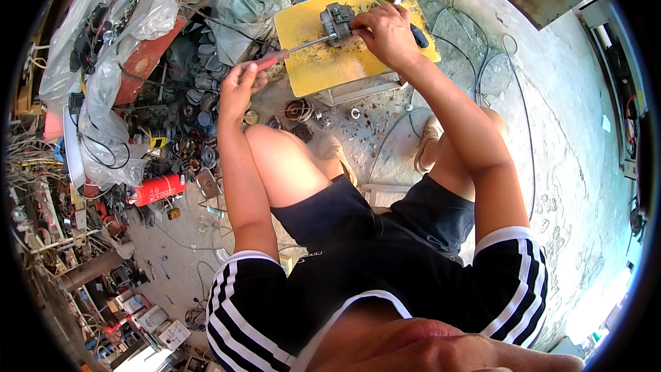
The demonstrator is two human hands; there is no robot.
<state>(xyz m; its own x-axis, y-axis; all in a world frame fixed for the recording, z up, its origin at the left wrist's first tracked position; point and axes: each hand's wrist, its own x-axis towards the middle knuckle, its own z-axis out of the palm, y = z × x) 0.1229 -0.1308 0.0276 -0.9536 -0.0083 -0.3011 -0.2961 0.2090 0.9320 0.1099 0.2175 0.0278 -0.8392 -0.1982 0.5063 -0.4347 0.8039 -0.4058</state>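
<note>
A yellow board (310,72) lies on a low stand in front of me. On it sits a grey metal part (336,22), blocky and uneven in outline. My left hand (239,89) has its thumb and fingers at the butt of a screwdriver (270,60) with a red handle. The screwdriver's shaft points right, and its tip meets the grey part's lower side. My right hand (387,33) pinches the right side of that part; its fingertips are partly hidden. Beside my right hand is a dark blue handle-shaped object (418,36), partly covered.
Scrap metal parts (196,120) and plastic bags (244,17) crowd the left side. A red cylinder (160,189) lies lower left. Small parts, including a round coil-like piece (299,110) and a ring (354,114), lie before the stand. Cables (527,110) cross the concrete floor on the right.
</note>
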